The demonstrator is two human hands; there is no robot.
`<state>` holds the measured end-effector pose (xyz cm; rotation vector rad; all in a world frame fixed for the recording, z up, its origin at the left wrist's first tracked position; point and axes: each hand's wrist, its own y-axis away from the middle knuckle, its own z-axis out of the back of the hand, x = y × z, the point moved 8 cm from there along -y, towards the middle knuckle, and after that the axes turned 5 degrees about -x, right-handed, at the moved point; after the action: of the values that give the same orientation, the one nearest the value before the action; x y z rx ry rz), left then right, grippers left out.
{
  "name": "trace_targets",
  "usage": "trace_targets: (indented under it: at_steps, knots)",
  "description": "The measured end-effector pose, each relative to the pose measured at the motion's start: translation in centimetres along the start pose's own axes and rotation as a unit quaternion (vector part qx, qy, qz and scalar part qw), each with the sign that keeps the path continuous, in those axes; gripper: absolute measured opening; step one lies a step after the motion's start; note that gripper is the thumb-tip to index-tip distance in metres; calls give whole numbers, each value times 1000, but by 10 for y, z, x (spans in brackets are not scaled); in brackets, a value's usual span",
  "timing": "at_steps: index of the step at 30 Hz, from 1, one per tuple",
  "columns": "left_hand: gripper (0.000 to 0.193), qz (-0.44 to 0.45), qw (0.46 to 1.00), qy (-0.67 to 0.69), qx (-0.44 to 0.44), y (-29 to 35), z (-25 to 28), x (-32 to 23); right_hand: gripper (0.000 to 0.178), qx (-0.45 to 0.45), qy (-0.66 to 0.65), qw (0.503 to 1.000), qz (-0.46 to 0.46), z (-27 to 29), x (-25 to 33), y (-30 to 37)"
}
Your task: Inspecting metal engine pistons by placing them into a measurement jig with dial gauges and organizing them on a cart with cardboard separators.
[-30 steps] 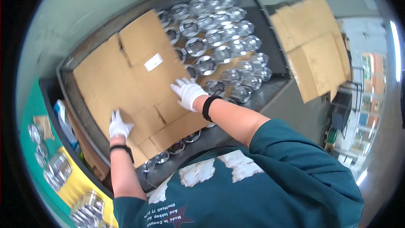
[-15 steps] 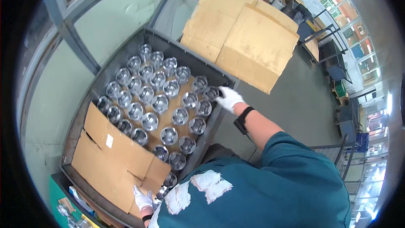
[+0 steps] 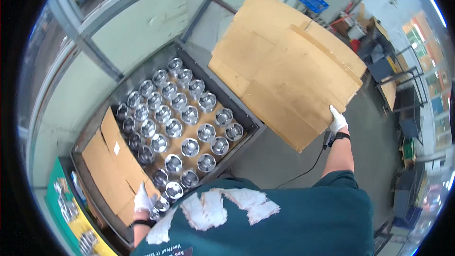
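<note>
- Workshop interior seen from above, with pale green wall panels [image 3: 156,16] behind and grey floor [image 3: 270,161] to the right.
- Below, set at a slant, a dark metal bin [image 3: 222,87] holding shiny metal pistons [image 3: 190,147] in rows on a brown cardboard liner [image 3: 201,117], some close together, others clearly apart.
- Inside the bin's left end, a small cardboard sheet [image 3: 106,161] with a white label, lying just beside the nearest pistons.
- Beyond the bin's right wall, a larger cardboard sheet [image 3: 289,76], creased and ragged at the edges; support beneath hidden.
- White-gloved left hand [image 3: 143,201] at the near end of the small sheet, one finger stretched along it; cannot tell whether gripping or merely resting.
- White-gloved right hand [image 3: 338,120] touching the larger sheet's right-hand edge, fingers partly hidden; cannot tell whether closed on the board.
- Best handled, by judgement, with a firm hold on sound board rather than frayed edge; likely to fold at the creases if borne by one corner.
- Worth keeping the small sheet level and off the piston rims, to avoid scuffing or tipping.
- Worth watching, too: black cable [image 3: 304,174] trailing from the right wrist, liable to snag.
</note>
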<state>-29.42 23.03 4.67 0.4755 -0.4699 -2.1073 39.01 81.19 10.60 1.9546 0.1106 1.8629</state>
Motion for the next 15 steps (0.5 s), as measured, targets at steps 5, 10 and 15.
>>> trace_targets:
  at_steps: [5,10,15]
  knots:
    - [86,-26,999,-19,-34,-17,27,-32,51,47,5,986,161,-67,53,53]
    - [74,-66,997,36,-16,-17,45,-81,44,7,-4,958,285,-114,119,134]
    - [73,-125,987,102,13,-25,44,-126,42,39,2,922,385,-155,184,224]
